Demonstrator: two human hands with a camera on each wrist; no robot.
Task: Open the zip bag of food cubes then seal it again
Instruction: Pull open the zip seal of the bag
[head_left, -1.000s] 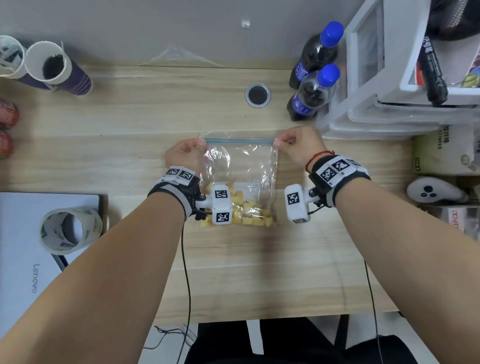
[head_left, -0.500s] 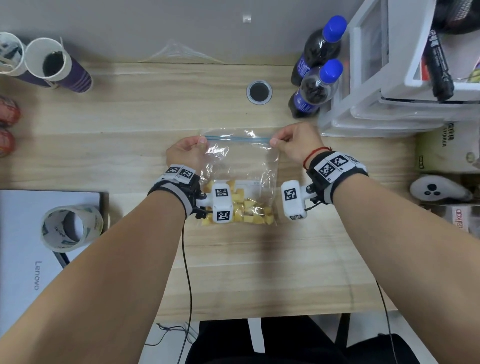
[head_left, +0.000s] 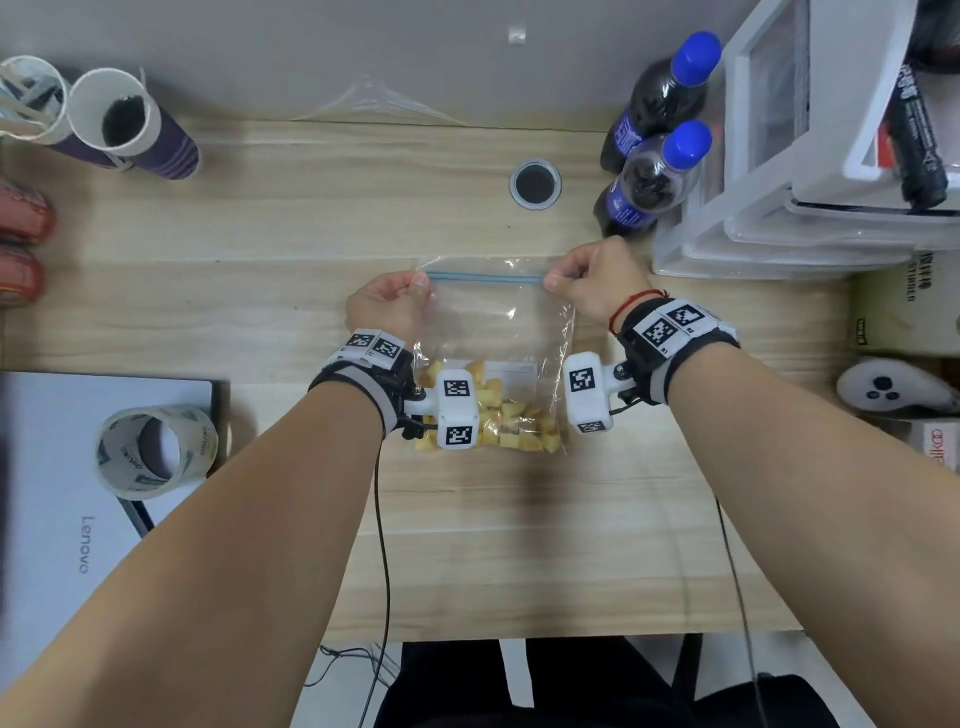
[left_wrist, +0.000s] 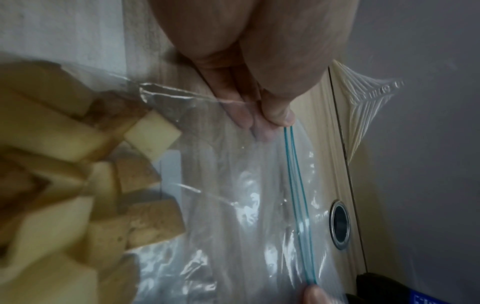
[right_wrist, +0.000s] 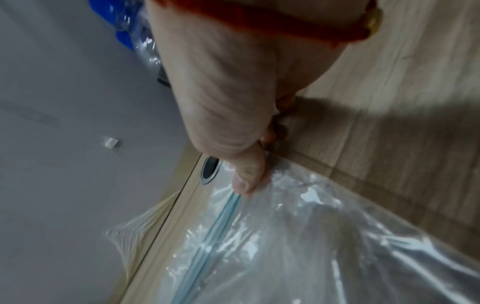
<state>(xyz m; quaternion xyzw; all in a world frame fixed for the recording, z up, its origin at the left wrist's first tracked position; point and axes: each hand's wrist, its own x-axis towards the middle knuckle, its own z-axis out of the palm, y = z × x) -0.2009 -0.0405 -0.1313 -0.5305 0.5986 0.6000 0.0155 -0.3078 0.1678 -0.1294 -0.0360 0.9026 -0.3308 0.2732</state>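
- Since a second ago we're barely moving at all: both our hands are still pinching the same two top corners of the zip bag (head_left: 493, 332), and the whole scene is just sitting a touch lower in the head view
- Our left hand (head_left: 387, 306) is pinching the left end of the blue zip strip (head_left: 488, 279) between thumb and curled fingers, and the left wrist view is showing the thumb tip right at the strip's end (left_wrist: 285, 128)
- Our right hand (head_left: 597, 283) is doing the same on the right end, thumb pressing down on the strip in the right wrist view (right_wrist: 246, 181), other fingers tucked under the plastic
- Between the two pinches the strip is showing as two thin blue lines running close side by side, and we can't tell if they're pressed shut or slightly apart
- We're keeping the bag flat on the wooden desk (head_left: 291, 218), about in the middle, with the zip edge pointing away from us
- Yellow food cubes (head_left: 511, 421) are piling up at the near end of the bag, partly hidden behind our wrist cameras
- Off to the side we're seeing two blue-capped bottles (head_left: 654, 176) just past our right hand, a white drawer unit (head_left: 810, 208) next to them, a tape roll (head_left: 156, 449) on a laptop (head_left: 67, 519) at our left, and two paper cups (head_left: 130, 124) at the far left
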